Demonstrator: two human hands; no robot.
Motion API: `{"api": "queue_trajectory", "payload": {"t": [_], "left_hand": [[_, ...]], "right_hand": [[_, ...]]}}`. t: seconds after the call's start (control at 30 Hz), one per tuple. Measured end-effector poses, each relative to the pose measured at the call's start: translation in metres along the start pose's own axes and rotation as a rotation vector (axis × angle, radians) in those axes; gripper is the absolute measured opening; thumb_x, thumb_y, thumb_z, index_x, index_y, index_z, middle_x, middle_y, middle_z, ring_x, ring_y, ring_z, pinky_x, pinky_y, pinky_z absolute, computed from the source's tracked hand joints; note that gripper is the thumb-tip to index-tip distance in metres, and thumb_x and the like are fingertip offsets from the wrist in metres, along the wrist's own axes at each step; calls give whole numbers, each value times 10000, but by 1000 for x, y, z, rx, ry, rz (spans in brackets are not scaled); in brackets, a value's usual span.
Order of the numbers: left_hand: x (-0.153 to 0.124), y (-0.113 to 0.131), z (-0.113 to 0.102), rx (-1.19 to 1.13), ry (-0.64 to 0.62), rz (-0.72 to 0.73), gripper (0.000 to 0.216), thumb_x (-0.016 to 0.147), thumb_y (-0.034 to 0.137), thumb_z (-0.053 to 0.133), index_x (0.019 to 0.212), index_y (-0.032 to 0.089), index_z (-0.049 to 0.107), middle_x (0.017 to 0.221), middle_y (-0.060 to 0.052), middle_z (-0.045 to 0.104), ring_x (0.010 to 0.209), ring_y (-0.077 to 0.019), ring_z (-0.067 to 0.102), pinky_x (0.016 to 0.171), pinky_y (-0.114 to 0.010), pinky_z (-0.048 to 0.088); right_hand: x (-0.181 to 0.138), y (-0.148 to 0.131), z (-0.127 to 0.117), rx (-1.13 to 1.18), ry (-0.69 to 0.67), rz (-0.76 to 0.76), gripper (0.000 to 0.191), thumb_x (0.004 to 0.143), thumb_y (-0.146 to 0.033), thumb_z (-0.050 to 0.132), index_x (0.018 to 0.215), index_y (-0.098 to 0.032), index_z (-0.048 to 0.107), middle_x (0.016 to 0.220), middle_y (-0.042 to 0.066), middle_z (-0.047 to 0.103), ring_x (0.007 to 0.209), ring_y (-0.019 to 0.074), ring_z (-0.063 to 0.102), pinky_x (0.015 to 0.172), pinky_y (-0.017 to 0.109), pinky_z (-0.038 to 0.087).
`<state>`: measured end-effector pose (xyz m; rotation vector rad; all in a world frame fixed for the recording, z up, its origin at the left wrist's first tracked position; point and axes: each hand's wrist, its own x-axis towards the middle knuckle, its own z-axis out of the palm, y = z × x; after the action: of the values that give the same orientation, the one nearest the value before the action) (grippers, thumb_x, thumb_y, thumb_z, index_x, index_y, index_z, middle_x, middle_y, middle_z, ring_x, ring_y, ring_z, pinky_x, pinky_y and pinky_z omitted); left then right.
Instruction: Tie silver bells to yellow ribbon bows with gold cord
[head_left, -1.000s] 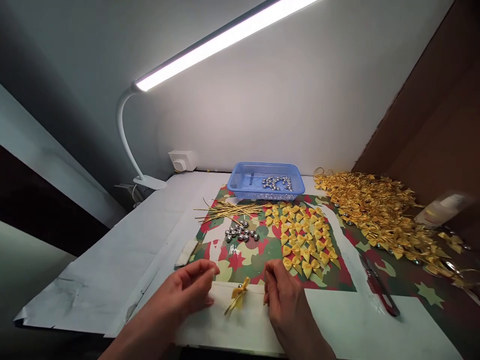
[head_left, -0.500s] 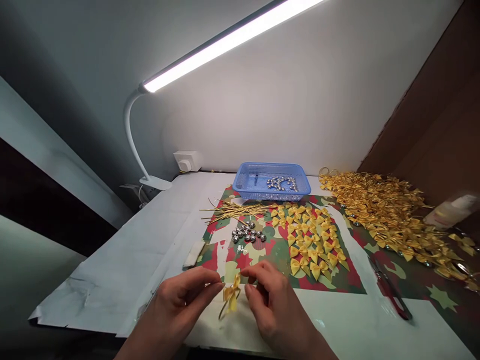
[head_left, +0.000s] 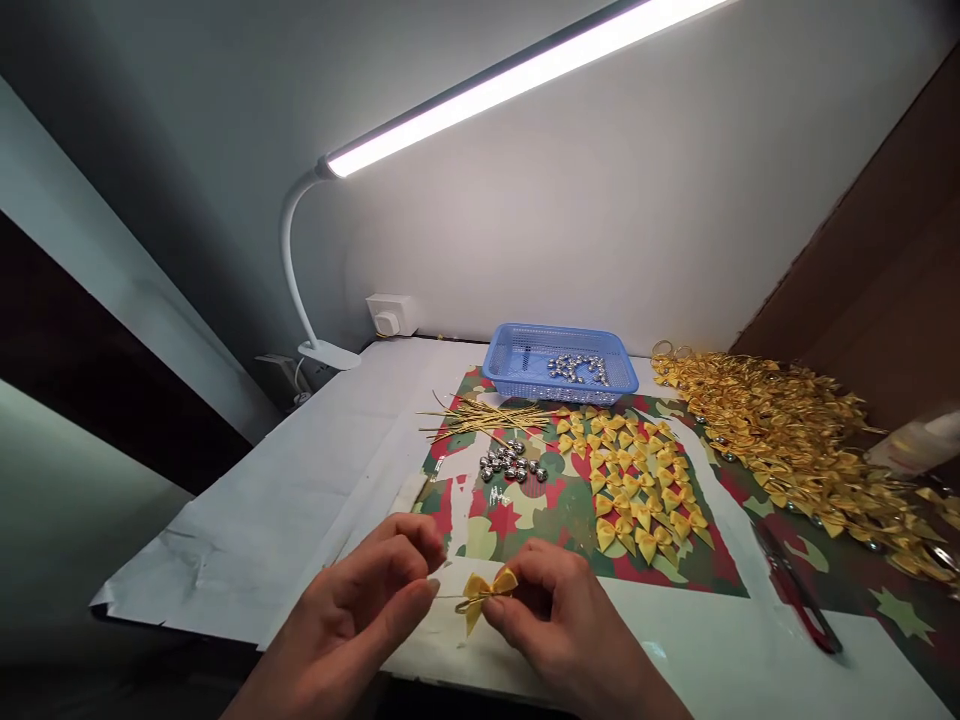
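Note:
My right hand (head_left: 551, 610) pinches a small yellow ribbon bow (head_left: 480, 588) between thumb and forefinger, low over the white table covering. A thin golden wire tie runs across the bow, and its end sticks out to the left. Beside that end is my left hand (head_left: 375, 600), its thumb and forefinger parted with nothing visible between them. More yellow bows (head_left: 634, 480) lie in rows on a camouflage-patterned sheet (head_left: 525, 530). Several shiny silver bells (head_left: 514, 462) and a bundle of golden wire ties (head_left: 487, 418) rest to the left of those rows.
A blue mesh basket (head_left: 517, 385) with silver bells stands at the back. On the right are a large heap of golden bows (head_left: 787, 420), a white bottle (head_left: 911, 445) and red-handled scissors (head_left: 802, 595). A clip lamp (head_left: 296, 270) arches over from the left.
The bow has turned from upright to level and sits in my right fingers. My left fingers have parted beside the wire. The view has shifted slightly left.

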<state>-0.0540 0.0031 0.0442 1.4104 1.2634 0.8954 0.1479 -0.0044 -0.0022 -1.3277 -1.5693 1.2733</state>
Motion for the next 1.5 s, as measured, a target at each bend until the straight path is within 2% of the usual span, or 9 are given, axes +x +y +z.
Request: {"api": "queue_trajectory", "payload": {"t": [0.1,0.27,0.4,0.57,0.77,0.93,1.07,1.17,1.5], "left_hand": [[-4,-1,6,-239,47,-87,404,794,588,761,626,233,666,1084,-38,648,1076,-292,595,973,-311,499],[7,-10,13,-42,-3,-50,373,932,523,611,693,239,569,801,16,527,703,-184,500,707,-277,470],[17,-17,19,244,-125,46,290,980,420,523,750,244,534,796,4,551,716,-203,487,659,-303,384],[25,-15,23,228,-322,-59,261,979,470,503,884,240,580,694,49,520,619,-173,430,567,-275,330],[34,-12,22,212,-535,-166,262,882,423,690,805,174,665,632,62,510,592,-141,407,527,-249,291],[35,-16,21,294,-530,-143,255,908,362,626,768,162,698,608,66,459,589,-143,406,542,-256,303],[32,-14,20,430,-474,-52,214,880,266,642,686,184,681,558,86,401,549,-130,334,521,-271,234],[32,-13,20,498,-456,5,242,883,246,632,647,196,660,569,78,440,556,-132,368,532,-266,254],[31,-18,25,626,-388,119,265,868,246,665,606,213,637,602,33,567,602,-169,509,592,-279,307]], "right_hand": [[0,1,-1,-42,21,39,273,842,-176,664,610,-173,520,684,-39,474,630,110,435,572,241,293],[0,4,-3,-84,41,57,287,856,-212,648,617,-182,494,679,-37,473,627,115,427,574,250,285],[0,8,-3,-97,42,46,255,857,-204,654,642,-180,519,678,-40,482,631,115,439,585,248,299],[-1,6,-4,-92,-2,27,232,873,-198,651,659,-179,562,674,-50,492,623,105,444,569,229,306],[-6,6,-10,-136,-46,-16,269,888,-149,645,638,-183,552,691,-46,496,659,110,482,584,221,317],[-12,11,-19,-303,-67,-141,168,941,-130,574,956,-206,723,887,5,630,779,138,626,693,228,441],[-13,12,-15,-648,-42,-284,200,770,-3,603,705,-184,658,757,-2,629,643,129,627,543,227,374],[-14,15,-7,-739,-16,-329,238,616,47,592,662,-185,625,710,3,612,590,142,592,492,265,281],[-22,34,-3,-821,156,-398,221,555,6,565,626,-202,547,674,5,569,523,138,535,482,283,245]]}}
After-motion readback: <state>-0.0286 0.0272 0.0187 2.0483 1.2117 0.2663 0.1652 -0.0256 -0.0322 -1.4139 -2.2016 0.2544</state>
